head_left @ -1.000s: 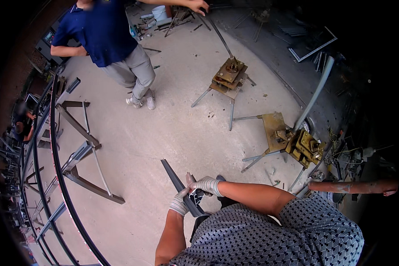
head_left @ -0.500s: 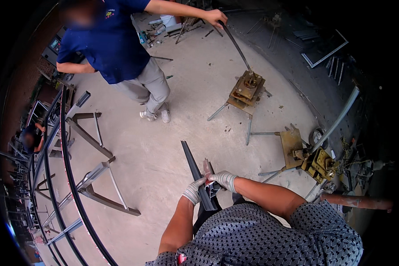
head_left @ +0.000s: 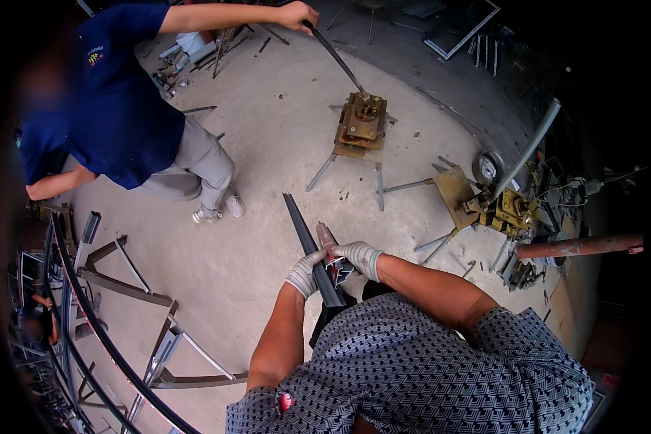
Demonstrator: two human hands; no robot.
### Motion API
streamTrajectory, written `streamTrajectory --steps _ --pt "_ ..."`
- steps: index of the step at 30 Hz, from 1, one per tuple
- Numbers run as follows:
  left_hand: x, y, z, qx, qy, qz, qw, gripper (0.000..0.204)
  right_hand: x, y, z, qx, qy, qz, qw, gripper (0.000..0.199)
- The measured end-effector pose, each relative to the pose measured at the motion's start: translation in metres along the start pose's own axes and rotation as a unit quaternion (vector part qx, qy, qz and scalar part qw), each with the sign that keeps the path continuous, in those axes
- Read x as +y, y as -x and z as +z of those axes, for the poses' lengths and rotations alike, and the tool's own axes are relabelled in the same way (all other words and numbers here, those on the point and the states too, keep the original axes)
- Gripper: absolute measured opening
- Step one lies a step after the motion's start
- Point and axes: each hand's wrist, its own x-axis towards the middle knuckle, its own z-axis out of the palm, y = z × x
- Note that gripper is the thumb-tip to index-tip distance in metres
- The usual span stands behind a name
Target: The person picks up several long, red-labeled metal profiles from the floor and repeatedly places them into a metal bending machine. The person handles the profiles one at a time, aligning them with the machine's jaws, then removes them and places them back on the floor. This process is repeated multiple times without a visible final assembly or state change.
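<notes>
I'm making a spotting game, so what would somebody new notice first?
Probably the person in the navy shirt at upper left, one arm stretched to a lever on a brownish metal machine at upper middle. Just below the picture's centre, the wearer's gloved left hand and right hand hold a long dark metal profile and a reddish piece.

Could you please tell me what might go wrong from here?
The dark bar juts well past the left hand, so its far end might dip or swing if it slips.

The reddish piece at the right hand lies close beside the bar; fingers could be pinched between them.

A co-worker's hand is on the lever of a legged stand, which might tip under a hard pull.
</notes>
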Motion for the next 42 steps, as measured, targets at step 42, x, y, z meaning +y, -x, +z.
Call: streamTrajectory --steps 42 --pt "0.212 -0.130 0.135 -0.016 -0.143 -0.137 0.980 0.031 -0.169 -0.103 -0.104 0.104 -0.211 0.051 0.971 0.034"
